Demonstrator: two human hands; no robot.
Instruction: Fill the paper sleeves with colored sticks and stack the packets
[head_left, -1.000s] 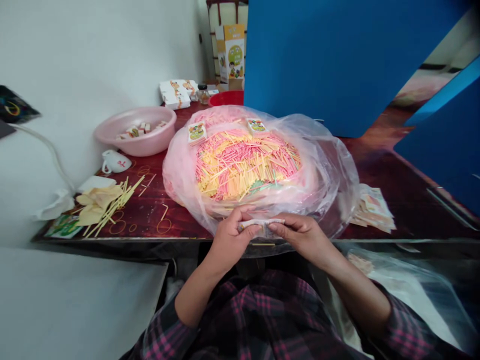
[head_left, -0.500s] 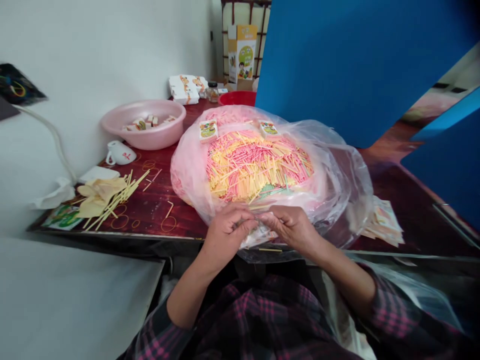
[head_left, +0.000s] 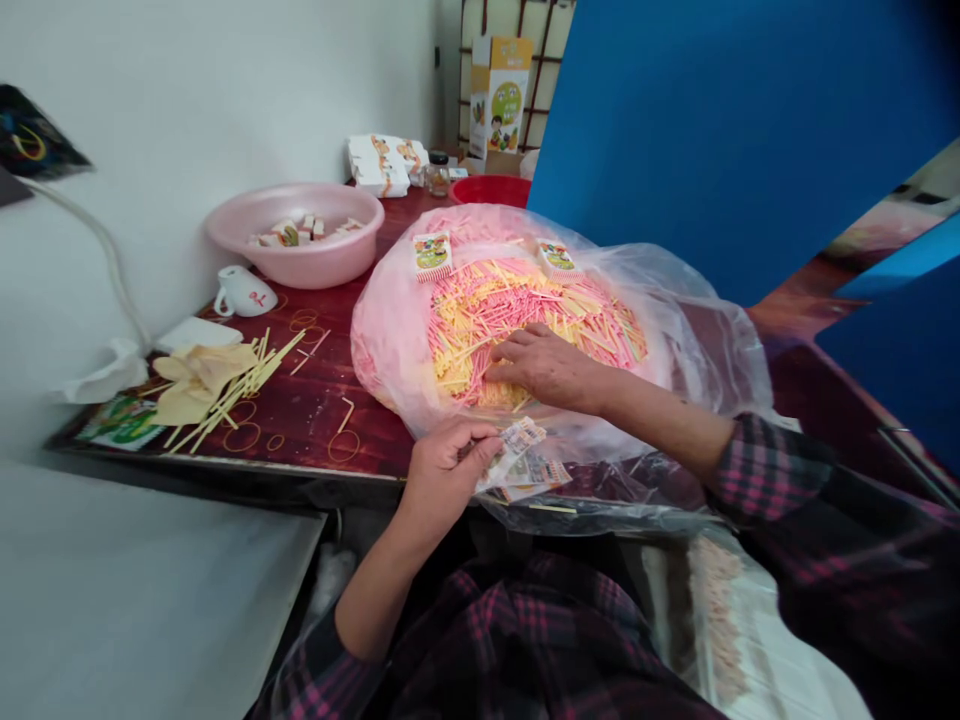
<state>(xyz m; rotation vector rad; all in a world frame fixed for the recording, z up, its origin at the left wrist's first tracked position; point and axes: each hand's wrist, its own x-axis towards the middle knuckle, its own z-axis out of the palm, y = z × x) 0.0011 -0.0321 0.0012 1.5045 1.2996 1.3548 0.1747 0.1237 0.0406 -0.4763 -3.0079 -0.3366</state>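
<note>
Pink basin [head_left: 319, 268], at the heap's ten o'clock on the surface [head_left: 300, 425], small boxes [head_left: 287, 234] inside. Left hand [head_left: 442, 475], seven o'clock: grip closed on printed wrapping [head_left: 525, 437]. Wrapping, six o'clock: presumably light, thin, easily creased; best pinched by an edge. Straw-like sticks [head_left: 517, 300], pink and yellow, heaped in a clear bag [head_left: 386, 325] (probably light, smooth, apt to roll; take midway). Right hand [head_left: 551, 368], on the heap, fingers curled; cannot tell whether its grip holds any.

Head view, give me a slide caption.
Left hand holds printed paper; right hand reaches to pink and yellow sticks in a plastic bag.
</note>
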